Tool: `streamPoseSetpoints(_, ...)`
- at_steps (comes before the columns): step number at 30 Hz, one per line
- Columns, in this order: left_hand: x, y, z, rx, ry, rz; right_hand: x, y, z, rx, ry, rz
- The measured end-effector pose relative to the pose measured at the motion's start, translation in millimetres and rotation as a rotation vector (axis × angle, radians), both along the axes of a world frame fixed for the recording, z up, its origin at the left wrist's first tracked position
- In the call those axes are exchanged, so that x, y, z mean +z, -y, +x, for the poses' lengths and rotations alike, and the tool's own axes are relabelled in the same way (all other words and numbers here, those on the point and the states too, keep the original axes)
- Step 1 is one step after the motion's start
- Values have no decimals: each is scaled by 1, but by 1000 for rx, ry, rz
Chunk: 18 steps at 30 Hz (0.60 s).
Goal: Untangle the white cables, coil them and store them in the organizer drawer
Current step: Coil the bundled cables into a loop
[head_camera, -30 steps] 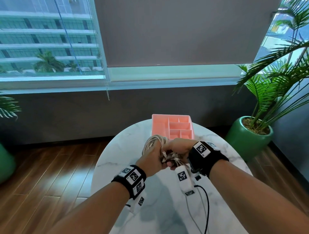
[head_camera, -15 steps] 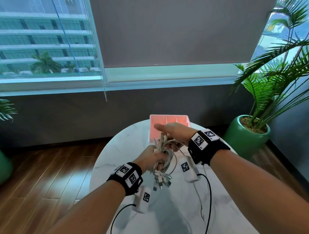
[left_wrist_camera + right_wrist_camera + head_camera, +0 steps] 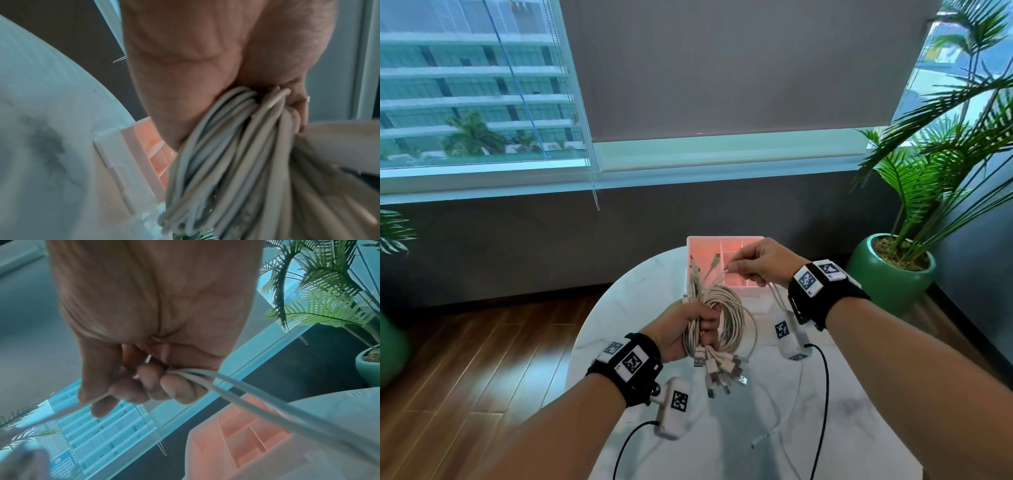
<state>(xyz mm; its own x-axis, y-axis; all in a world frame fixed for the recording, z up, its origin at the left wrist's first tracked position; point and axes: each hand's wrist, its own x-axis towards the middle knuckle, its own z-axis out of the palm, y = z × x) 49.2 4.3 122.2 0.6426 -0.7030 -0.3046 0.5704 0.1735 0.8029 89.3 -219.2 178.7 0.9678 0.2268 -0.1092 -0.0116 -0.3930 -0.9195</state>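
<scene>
My left hand (image 3: 697, 327) grips a thick bundle of white cables (image 3: 726, 317) above the round marble table (image 3: 619, 308); in the left wrist view the cable bundle (image 3: 226, 162) hangs out of the fist, and several USB plugs (image 3: 722, 371) dangle below it. My right hand (image 3: 751, 265) is raised up and to the right, over the pink organizer drawer (image 3: 722, 245). It pinches one white strand (image 3: 236, 391) that leads back to the bundle. The pink organizer drawer (image 3: 246, 434) stands open-topped with several compartments at the table's far edge.
A potted palm in a green pot (image 3: 890, 270) stands on the floor right of the table. Wooden floor (image 3: 465, 359) lies to the left. Black sensor leads (image 3: 822, 394) trail from both wrists over the tabletop. A window and dark wall run behind.
My right hand has left the bundle and risen to the right, drawing one strand out. My left hand has kept its grip and dropped slightly, so the plugs now hang free.
</scene>
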Motion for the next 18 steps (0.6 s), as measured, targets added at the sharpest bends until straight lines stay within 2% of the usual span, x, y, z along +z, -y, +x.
streamPoseSetpoints(4,9,-4,2,0,-41,-105,-25,1,-10,-90,4,36)
streamPoseSetpoints(8,10,-1,1,100,-82,-82,-28,-4,-13,-155,42,72)
streamPoseSetpoints(10,8,1,2,171,-127,-102,-24,-9,-15,-140,63,44)
streamPoseSetpoints(12,8,2,3,208,-152,-113,-24,-13,-18,-112,74,-76)
streamPoseSetpoints(14,7,4,2,200,-153,-105,-25,-17,-21,-79,108,-192)
streamPoseSetpoints(18,3,9,0,145,-85,12,-16,-32,-23,25,210,-210)
